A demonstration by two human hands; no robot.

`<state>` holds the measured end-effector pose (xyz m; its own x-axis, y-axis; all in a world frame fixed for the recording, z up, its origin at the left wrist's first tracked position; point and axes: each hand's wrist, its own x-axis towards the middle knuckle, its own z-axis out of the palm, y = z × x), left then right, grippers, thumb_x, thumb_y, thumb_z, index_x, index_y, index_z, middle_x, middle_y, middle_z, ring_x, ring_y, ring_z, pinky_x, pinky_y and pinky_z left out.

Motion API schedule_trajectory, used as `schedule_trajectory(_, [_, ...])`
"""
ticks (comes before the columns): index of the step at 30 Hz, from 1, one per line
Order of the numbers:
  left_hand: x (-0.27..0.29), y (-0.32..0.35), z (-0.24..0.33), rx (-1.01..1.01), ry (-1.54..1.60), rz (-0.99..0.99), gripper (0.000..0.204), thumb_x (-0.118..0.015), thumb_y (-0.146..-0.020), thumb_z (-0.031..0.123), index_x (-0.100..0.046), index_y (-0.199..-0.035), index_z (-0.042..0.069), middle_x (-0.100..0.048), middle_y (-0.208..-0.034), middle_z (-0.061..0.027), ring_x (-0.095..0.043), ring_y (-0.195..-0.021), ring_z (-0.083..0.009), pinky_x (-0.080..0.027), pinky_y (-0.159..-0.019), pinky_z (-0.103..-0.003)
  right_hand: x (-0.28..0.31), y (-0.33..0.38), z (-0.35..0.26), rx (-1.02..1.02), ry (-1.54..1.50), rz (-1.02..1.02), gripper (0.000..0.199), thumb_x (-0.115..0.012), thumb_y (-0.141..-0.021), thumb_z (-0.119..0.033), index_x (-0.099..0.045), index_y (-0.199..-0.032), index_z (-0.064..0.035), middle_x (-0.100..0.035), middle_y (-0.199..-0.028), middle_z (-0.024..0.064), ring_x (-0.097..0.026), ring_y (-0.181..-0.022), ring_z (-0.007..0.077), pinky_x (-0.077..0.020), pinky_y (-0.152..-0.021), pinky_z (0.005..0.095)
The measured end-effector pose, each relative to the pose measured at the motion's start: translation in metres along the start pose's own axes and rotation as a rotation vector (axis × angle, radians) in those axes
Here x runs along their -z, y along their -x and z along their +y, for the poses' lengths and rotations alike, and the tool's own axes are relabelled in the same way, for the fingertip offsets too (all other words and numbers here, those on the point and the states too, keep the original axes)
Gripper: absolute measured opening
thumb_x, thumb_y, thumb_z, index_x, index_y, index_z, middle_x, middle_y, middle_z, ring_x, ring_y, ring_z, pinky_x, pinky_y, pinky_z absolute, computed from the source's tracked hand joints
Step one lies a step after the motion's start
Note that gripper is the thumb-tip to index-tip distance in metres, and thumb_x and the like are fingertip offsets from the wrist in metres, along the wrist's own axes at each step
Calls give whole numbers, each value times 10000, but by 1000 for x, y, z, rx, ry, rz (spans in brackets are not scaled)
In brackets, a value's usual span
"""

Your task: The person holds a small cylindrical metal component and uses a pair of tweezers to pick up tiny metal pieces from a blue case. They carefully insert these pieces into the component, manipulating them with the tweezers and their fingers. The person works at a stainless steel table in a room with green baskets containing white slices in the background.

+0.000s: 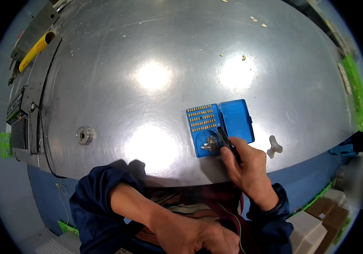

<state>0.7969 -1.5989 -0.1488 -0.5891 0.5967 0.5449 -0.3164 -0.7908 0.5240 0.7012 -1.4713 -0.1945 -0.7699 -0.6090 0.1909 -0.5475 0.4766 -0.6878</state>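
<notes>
An open blue plastic case [193, 139] lies near the table's front edge, its lid [236, 120] folded back to the right. Small brass-coloured pieces [201, 118] stand in several rows in its slots. Loose silvery pieces [209, 144] are heaped in the round compartment below them. My right hand [249, 167] is closed around a slim black tool [224, 139], whose tip reaches over the case beside that compartment; its exact kind is unclear. Close to my body at the lower edge, my left hand [202, 237] is curled closed, with its fingertips and anything in them hidden.
A round metal part [84, 135] sits on the steel table [118, 93] at the left. Right of the case lies a three-lobed grey piece [274, 146]. Small pale scraps [254, 19] are scattered farther back. A black cable [42, 139] runs down the left edge near some equipment [18, 118].
</notes>
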Motion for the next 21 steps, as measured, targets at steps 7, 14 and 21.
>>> schedule_trajectory(7, [9, 3, 5, 348, -16, 33, 223, -642, -841, 203, -650, -959, 15, -632, -878, -91, -571, -827, -227, -439, -740, -328, 0, 3, 3, -97, -2, -52, 158, -624, -798, -62, -524, -909, -10, -529, -547, 126, -542, -443, 284, -405, -409, 340])
schedule_trajectory(14, [42, 16, -41, 697, 42, 327, 208, -559, -892, 170, -574, -1029, 15, -567, -798, 9, -519, -715, -59, -436, -652, -221, -2, 5, 6, -16, 21, -19, 126, -613, -769, -28, -507, -836, -30, -497, -490, 108, -524, -406, 281, -384, -381, 346])
schedule_trajectory(21, [70, 43, -72, 737, -842, 330, 157, -523, -856, 147, -565, -855, -5, -593, -730, -143, -583, -675, -285, -446, -623, -378, -7, 3, 9, 34, 69, 21, 107, -603, -748, -12, -513, -795, -43, -495, -472, 104, -518, -388, 270, -377, -367, 352])
